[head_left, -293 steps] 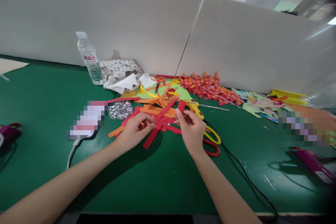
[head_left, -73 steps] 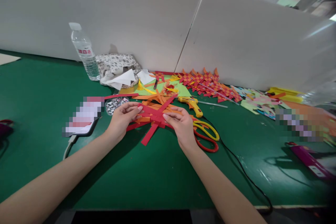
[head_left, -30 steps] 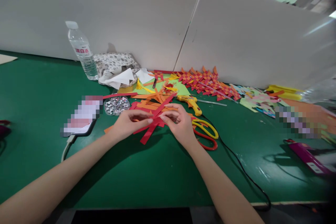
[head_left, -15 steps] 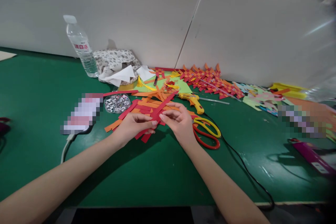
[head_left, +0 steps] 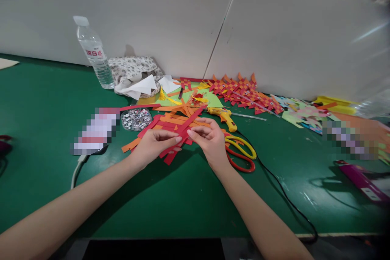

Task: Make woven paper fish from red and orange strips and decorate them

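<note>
Between my hands a red paper strip [head_left: 189, 125] slants up to the right, over a heap of loose strips. My left hand [head_left: 158, 143] pinches its lower part between thumb and fingers. With thumb and bent fingers, my right hand [head_left: 209, 140] grips the same strip a little higher up. Red and orange paper strips [head_left: 149, 128] lie crossed beneath and behind both hands. Scissors [head_left: 248, 148] with one yellow and one red handle rest just right of my right hand, their blades hidden. Behind that hand lies a yellow glue gun [head_left: 224, 118].
A clear box of googly eyes [head_left: 136, 119] and a phone [head_left: 99, 132] on a cable stand left. Farther back are a water bottle [head_left: 95, 55], a tissue pouch [head_left: 134, 73] and woven paper fish [head_left: 240, 91]. A black cord [head_left: 283, 189] crosses the green table [head_left: 170, 207] at right.
My fingers have shifted very slightly on the red strip, the right thumb moving a touch to the right and up. Everything else stays as it was.
</note>
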`<state>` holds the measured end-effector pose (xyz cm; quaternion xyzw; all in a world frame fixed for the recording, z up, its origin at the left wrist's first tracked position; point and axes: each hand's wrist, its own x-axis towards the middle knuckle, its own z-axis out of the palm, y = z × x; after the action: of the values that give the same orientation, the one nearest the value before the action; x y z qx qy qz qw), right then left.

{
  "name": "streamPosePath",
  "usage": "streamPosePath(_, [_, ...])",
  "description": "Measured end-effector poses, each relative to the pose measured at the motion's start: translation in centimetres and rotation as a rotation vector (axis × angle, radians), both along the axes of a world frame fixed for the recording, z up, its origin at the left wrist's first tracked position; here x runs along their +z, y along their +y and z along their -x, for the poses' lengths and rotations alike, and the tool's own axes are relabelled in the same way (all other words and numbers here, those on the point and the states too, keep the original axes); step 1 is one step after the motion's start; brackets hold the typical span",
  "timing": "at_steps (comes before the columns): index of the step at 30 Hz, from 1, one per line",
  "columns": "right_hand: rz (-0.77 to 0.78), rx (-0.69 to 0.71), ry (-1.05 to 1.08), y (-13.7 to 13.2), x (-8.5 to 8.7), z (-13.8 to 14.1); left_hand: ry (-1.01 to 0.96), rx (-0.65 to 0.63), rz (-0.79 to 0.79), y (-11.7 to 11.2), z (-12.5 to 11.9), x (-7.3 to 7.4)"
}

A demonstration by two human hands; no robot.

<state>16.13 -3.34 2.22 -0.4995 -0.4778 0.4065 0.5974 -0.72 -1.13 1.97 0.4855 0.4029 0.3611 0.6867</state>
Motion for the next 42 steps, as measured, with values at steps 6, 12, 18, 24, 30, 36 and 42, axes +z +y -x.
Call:
streamPosePath(6, [0.001, 0.0, 0.0, 0.0, -0.16, -0.06, 0.005, 0.002, 0.002, 0.01, 0.02, 0.12])
streamPosePath(12, [0.002, -0.024, -0.009, 0.18, -0.1, -0.37, 0.116, -0.091, -0.032, 0.22, 0.25, -0.32])
streamPosePath(18, [-0.056, -0.15, 0.04, 0.46, 0.04, -0.8, 0.234, -0.184, -0.037, 0.39, 0.32, -0.53])
streamPosePath(24, [-0.08, -0.2, 0.019, 0.45, 0.18, -0.74, 0.231, -0.222, -0.014, 0.43, 0.35, -0.36])
streamPosePath(30, [-0.051, -0.094, 0.004, 0.54, 0.1, -0.9, 0.211, -0.088, -0.021, 0.22, 0.21, -0.09])
streamPosePath(36, [-0.013, 0.04, -0.077, 0.25, -0.09, -0.44, 0.16, -0.082, -0.018, 0.31, 0.19, -0.25])
streamPosePath(42, [-0.018, 0.065, -0.151, -0.01, -0.22, -0.11, 0.145, -0.112, -0.007, 0.46, 0.27, -0.44])
